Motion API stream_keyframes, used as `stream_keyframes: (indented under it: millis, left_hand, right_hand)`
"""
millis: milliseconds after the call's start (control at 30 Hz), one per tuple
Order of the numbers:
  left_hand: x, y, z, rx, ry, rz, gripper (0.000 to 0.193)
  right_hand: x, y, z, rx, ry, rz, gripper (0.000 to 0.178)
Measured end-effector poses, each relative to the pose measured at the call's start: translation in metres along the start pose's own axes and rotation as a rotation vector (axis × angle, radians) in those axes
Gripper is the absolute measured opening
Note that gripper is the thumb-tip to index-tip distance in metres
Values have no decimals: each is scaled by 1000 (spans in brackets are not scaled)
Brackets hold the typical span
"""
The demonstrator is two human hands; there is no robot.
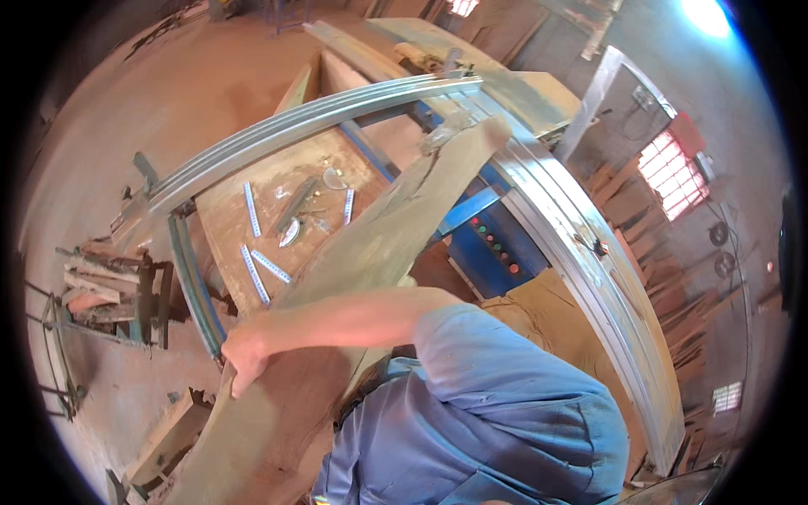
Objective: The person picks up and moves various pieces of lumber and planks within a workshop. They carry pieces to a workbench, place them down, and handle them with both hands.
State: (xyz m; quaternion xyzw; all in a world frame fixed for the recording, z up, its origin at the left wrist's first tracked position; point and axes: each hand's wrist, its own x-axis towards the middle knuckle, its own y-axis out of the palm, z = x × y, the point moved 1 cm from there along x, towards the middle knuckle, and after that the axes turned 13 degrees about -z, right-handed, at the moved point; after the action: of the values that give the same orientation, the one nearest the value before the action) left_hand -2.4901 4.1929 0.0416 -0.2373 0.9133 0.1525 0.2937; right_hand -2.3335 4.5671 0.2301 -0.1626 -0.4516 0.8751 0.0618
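A long wooden slab (362, 244) with uneven natural edges slants across the machine, from the upper right down to the lower left. My right arm, in a blue sleeve, reaches across it to the left. My right hand (246, 352) is closed around the slab's left edge, with its fingers bent over the side. The right forearm hides part of the slab. My left hand does not show. Left of the slab, a dusty board (227, 215) bears several white-and-blue measuring strips (252, 209), a clear rounded piece (334, 178) and a small pointed metal piece (290, 233).
Long silver rails (295, 118) run behind the slab and down the right side (581, 244). A blue control box (497, 248) with coloured buttons sits beside the slab. Wood offcuts (105, 286) are stacked in a rack on the left. Boards lean at the right wall.
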Motion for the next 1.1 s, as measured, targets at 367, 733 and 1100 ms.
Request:
stream_keyframes:
  millis: [367,733,1100]
  left_hand:
    - [-57,2,1,-386,14,-110,53]
    - [-152,158,86,-356,10,5,40]
    - [-253,278,188,-263,-164,202,40]
  right_hand:
    - [20,-61,-119,-53,96,116,74]
    - [19,-148,-316,-63,178,126,74]
    - [-32,-188,-498,-51,293,32,47]
